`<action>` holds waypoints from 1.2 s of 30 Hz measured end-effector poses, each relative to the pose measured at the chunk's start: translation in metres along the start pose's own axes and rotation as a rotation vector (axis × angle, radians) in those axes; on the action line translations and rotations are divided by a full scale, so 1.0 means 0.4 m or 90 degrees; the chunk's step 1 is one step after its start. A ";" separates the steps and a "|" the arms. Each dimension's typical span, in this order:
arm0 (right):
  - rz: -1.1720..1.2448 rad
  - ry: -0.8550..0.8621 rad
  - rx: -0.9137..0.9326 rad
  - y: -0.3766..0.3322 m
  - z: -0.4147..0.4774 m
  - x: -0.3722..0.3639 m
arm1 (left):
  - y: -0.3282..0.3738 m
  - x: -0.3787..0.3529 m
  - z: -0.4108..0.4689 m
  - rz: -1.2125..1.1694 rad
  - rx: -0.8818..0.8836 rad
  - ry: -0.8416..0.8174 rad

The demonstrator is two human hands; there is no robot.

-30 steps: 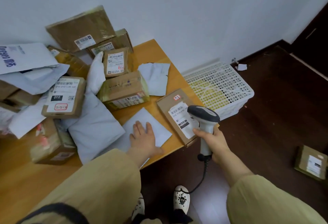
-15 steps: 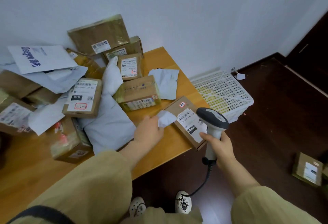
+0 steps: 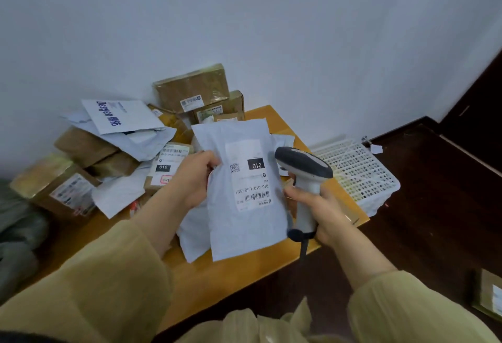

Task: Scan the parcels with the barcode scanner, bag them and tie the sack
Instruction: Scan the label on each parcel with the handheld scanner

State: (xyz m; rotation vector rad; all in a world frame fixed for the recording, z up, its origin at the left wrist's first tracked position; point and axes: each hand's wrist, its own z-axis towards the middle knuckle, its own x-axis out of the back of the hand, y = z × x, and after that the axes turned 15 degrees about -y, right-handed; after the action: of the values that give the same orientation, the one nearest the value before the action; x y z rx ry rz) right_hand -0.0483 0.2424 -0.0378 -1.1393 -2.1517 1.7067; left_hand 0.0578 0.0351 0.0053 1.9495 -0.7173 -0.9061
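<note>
- A white mailer (image 3: 244,201) is held upright above the near part of the table (image 3: 231,285), its label turned to the camera with the print upside down.
- The mailer's left edge is gripped by the left hand (image 3: 194,178), with the fingers curled round it.
- The scanner (image 3: 304,168) is held by its handle in the right hand (image 3: 322,213), the fingers wrapped fully round it.
- The scanner's dark head is placed just beside the mailer's right edge, level with the label.
- A cable (image 3: 304,247) is seen hanging from the base of the handle.
- A second mailer (image 3: 193,236) is partly hidden behind the held one, low over the table.
- At the far left of the table, boxes (image 3: 191,91) and further mailers are piled against the wall.
- A white perforated basket (image 3: 358,177) is set on the floor just right of the table.
- A lone box (image 3: 489,296) is seen on the dark floor at the near right.
</note>
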 end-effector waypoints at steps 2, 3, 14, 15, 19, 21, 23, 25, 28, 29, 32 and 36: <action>-0.043 -0.011 0.009 -0.008 0.000 -0.029 | 0.010 0.021 -0.010 -0.046 0.003 -0.012; -0.060 -0.009 0.005 -0.011 -0.001 -0.040 | 0.012 0.034 -0.011 -0.062 0.007 -0.023; -0.350 -0.015 0.061 -0.074 -0.014 -0.103 | 0.110 0.003 -0.103 1.152 -0.292 0.109; -0.368 -0.027 0.078 -0.082 -0.017 -0.112 | 0.125 -0.016 -0.099 1.246 -0.241 0.028; -0.385 -0.046 0.122 -0.105 -0.030 -0.131 | 0.195 -0.060 -0.074 1.399 -0.117 -0.116; -0.371 -0.042 0.136 -0.107 -0.033 -0.130 | 0.220 -0.072 -0.069 1.431 -0.104 -0.137; -0.319 0.001 0.154 -0.106 -0.034 -0.120 | 0.225 -0.068 -0.064 1.464 -0.080 -0.120; -0.258 0.078 0.176 -0.109 -0.038 -0.098 | 0.207 -0.032 -0.048 1.418 -0.100 -0.033; -0.140 0.118 0.164 -0.122 -0.060 -0.063 | 0.154 0.050 -0.020 1.033 -0.098 0.038; -0.093 0.107 0.147 -0.124 -0.069 -0.056 | 0.131 0.066 -0.017 0.866 -0.081 0.036; 0.005 0.040 0.092 -0.126 -0.093 -0.052 | 0.045 0.062 -0.024 0.448 -0.053 0.037; 0.047 -0.057 0.052 -0.116 -0.112 -0.062 | -0.021 0.034 -0.015 0.282 -0.074 0.048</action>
State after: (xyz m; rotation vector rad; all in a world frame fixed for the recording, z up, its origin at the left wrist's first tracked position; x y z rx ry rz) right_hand -0.0272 0.2580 0.0263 -1.1560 -2.0930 1.8935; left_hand 0.0715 0.0315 -0.0039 1.6217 -0.9798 -0.5853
